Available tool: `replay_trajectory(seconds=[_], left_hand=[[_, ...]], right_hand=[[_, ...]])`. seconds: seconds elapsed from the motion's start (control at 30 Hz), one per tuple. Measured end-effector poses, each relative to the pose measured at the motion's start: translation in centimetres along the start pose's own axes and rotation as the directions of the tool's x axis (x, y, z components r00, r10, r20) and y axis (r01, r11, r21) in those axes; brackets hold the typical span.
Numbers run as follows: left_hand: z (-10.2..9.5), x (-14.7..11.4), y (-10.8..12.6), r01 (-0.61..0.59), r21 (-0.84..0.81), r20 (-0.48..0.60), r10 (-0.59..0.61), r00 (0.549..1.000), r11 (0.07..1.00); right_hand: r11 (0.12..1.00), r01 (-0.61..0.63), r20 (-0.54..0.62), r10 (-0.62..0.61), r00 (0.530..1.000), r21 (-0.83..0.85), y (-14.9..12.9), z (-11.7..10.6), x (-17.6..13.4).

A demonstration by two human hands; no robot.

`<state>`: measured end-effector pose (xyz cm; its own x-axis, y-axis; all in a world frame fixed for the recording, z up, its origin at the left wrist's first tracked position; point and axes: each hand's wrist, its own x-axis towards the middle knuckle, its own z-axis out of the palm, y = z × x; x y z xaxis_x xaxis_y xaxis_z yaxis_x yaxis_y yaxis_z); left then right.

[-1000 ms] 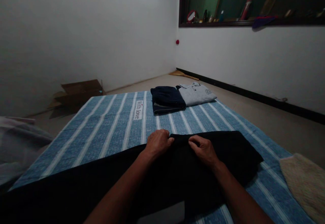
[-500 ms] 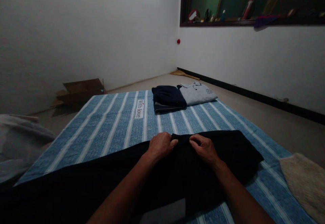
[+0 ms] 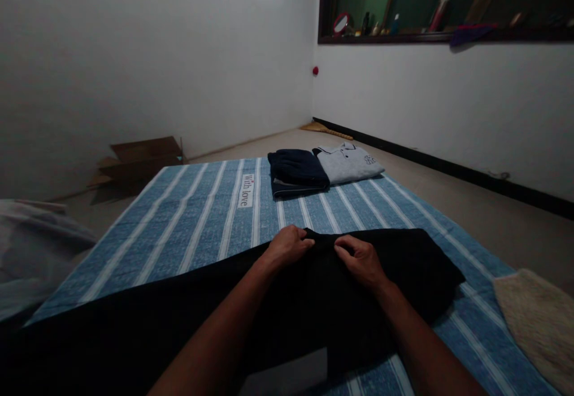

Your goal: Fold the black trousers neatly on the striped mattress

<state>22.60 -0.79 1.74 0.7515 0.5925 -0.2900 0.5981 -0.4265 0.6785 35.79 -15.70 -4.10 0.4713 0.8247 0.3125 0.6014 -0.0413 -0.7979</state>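
Note:
Across the near part of a blue-and-white striped cloth point(image 3: 206, 210) lies a long black garment point(image 3: 314, 306), which looks like a pair of trousers. My left hand point(image 3: 289, 245) has its fingers closed on the far edge, near the garment's middle. A little to the right, my right hand point(image 3: 361, 258) pinches the same edge, thumb against fingers. Between the hands the edge rises in a small fold. A grey patch point(image 3: 287, 375) shows at the near side, between my forearms. The garment's left end runs out of view.
Folded dark navy clothing point(image 3: 298, 168) and a folded grey polo shirt point(image 3: 350, 165) lie at the far edge. A beige fluffy piece point(image 3: 538, 318) is at the right edge. An open cardboard box point(image 3: 146, 160) stands on the floor, with whitish sheeting point(image 3: 36, 252) at left.
My left hand has shifted slightly away from me, raising the garment's edge a little beside it. My right hand stays nearly in place, still pinching the edge.

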Motion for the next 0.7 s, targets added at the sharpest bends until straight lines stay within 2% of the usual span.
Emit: replay_trajectory(seconds=[0.07, 0.33, 0.5, 0.7], left_hand=[[-0.2, 0.6, -0.4, 0.002, -0.082, 0.011, -0.001, 1.000, 0.997], [-1.0, 2.6, -1.3, 0.031, -0.211, 0.058, -0.019, 0.998, 0.977], [-0.9, 3.1, -1.5, 0.033, -0.231, 0.038, -0.025, 0.999, 0.972], [-0.8, 3.8, -2.1, -0.020, -0.197, -0.006, 0.019, 1.000, 0.980]], right_hand=[[1.000, 0.001, -0.003, -0.001, 1.000, 0.004, 0.0, 0.0, 0.0], [1.000, -0.023, 0.003, 0.023, 1.000, 0.004, 0.0, -0.1, 0.0], [1.000, -0.023, 0.005, 0.023, 1.000, 0.000, 0.0, 0.0, 0.0], [1.000, -0.018, 0.001, 0.018, 1.000, -0.007, 0.1, 0.0, 0.1]])
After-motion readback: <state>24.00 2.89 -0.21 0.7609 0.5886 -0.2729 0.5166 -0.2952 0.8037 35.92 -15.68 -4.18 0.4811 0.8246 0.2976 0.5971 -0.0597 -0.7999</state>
